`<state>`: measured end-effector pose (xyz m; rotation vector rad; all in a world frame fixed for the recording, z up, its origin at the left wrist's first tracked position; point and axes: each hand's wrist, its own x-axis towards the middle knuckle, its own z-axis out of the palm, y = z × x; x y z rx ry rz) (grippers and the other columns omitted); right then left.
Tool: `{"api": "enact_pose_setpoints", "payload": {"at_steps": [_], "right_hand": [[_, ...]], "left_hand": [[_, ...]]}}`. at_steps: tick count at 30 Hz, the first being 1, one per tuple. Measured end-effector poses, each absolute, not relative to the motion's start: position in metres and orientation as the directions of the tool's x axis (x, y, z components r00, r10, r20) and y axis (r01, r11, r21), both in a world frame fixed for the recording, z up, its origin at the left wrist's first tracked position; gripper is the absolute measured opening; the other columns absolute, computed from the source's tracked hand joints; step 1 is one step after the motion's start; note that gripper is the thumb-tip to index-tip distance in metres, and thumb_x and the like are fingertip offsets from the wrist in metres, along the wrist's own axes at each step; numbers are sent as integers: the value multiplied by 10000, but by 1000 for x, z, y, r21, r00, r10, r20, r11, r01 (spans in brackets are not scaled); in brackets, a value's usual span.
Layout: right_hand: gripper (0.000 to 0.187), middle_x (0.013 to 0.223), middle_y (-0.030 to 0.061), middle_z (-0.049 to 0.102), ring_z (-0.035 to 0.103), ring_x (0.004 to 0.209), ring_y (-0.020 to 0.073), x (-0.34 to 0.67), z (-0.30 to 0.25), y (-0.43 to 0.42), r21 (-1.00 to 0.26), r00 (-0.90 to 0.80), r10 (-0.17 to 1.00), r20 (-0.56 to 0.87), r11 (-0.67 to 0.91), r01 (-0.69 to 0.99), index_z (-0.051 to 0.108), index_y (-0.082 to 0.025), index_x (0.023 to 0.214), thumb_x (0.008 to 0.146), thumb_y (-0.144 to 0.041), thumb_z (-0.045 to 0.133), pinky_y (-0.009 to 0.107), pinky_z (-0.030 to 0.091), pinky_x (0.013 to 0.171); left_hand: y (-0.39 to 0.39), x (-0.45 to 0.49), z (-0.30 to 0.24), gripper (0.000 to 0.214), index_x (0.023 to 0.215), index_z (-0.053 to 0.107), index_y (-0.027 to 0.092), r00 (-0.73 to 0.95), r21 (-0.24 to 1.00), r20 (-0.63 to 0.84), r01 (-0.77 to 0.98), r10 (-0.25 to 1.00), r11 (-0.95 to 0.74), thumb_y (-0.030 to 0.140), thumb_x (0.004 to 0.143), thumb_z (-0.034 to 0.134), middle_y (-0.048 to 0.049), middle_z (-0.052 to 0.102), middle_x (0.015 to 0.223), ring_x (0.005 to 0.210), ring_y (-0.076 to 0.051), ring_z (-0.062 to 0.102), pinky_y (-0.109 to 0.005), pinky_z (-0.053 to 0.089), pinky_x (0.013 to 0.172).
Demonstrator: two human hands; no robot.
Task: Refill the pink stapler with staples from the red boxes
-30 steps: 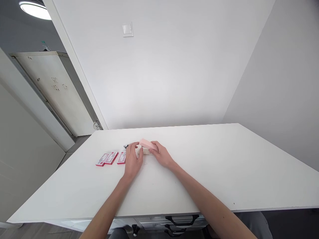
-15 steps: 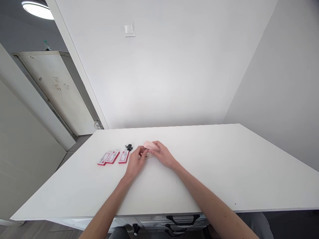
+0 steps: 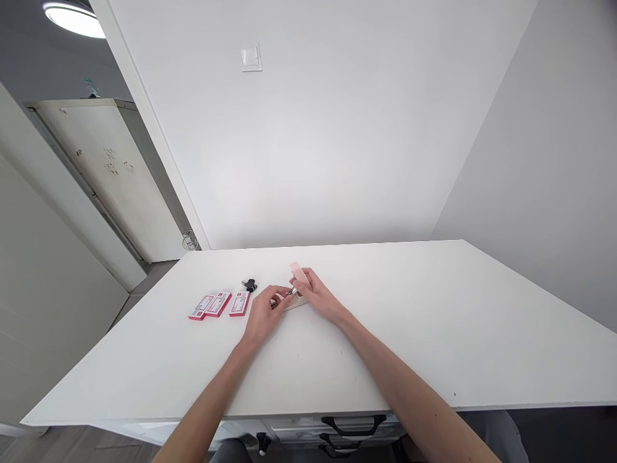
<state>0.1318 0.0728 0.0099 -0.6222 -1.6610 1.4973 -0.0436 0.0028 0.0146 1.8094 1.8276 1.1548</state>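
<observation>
Swung upward since a second ago, the top arm of the small pale pink plastic stapler point(image 3: 297, 275) now stands nearly upright instead of lying flat, so the stapler is open and its shiny metal channel point(image 3: 292, 292) is bared. The right hand point(image 3: 315, 297) holds the raised arm in a narrow grip. The left hand point(image 3: 264, 313) touches the channel's front end; whether its grip closes there is too small to tell. The stapler sits on the white worktop point(image 3: 434, 321), right of three flat red-and-white boxes point(image 3: 218, 305) and a small black object point(image 3: 249, 284)
</observation>
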Motion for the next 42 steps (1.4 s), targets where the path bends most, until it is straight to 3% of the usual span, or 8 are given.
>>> {"api": "enact_pose_setpoints", "payload": {"at_steps": [5,10,14,20,26,30,34,42], "right_hand": [[428,1186,51,640,610,998,176,130,9,74,-968,-494,839,229,141,-209,545,-264,1212,948,-601,554,340,503,900],[474,1177,79,639,641,856,174,126,-1,86,-953,-352,919,181,76,-292,584,-236,1111,919,-667,539,341,543,789],[454,1144,92,657,688,968,237,125,-9,99,-907,-237,963,126,15,-421,605,-239,1002,879,-676,598,383,579,775],[434,1034,47,708,678,1124,264,128,-16,107,-778,-188,982,34,-92,-621,625,-267,1055,808,-600,753,397,601,860],[349,980,13,721,698,1059,224,138,-16,107,-714,-144,989,-19,-114,-691,635,-257,1005,789,-472,805,359,609,868],[293,938,4,721,719,996,220,162,-15,103,-708,-115,993,-12,-89,-700,634,-248,956,768,-358,829,377,604,912],[357,967,16,739,710,1066,248,198,-14,95,-749,-69,997,-30,-68,-660,627,-249,1008,732,-304,847,408,593,940],[362,1093,37,710,674,1142,260,247,-20,80,-939,-88,995,41,8,-344,667,-252,1071,776,-418,794,410,574,942]], "left_hand": [[3,-44,13,356,1138,696,248,-130,732,298,667,946,-139,496,894,620,-36,718,984,734,-163,616,-299,510,680],[2,-43,14,302,1112,666,237,-139,725,295,677,945,-126,435,886,632,-33,702,979,743,-165,609,-298,503,673],[2,-45,12,221,1056,667,242,-96,664,321,732,942,-152,387,900,610,-47,686,1035,865,-201,622,-324,511,730],[3,-46,9,252,1077,660,247,-64,551,382,817,922,-172,438,940,569,-63,666,1186,1189,-277,554,-446,439,1027],[2,-44,11,366,1165,629,239,4,569,276,805,961,-167,461,875,658,-67,680,1177,1132,-279,594,-428,488,959],[1,-43,12,328,1164,633,238,29,575,236,802,971,-163,431,899,621,-72,682,1144,1081,-272,621,-432,495,943],[0,-41,13,335,1175,635,262,95,570,231,794,968,-213,462,908,611,-60,678,1151,1076,-271,620,-432,493,948],[-4,-37,15,341,1210,637,300,182,568,223,774,958,-279,490,930,599,-40,669,1206,1140,-267,605,-425,494,976]]}}
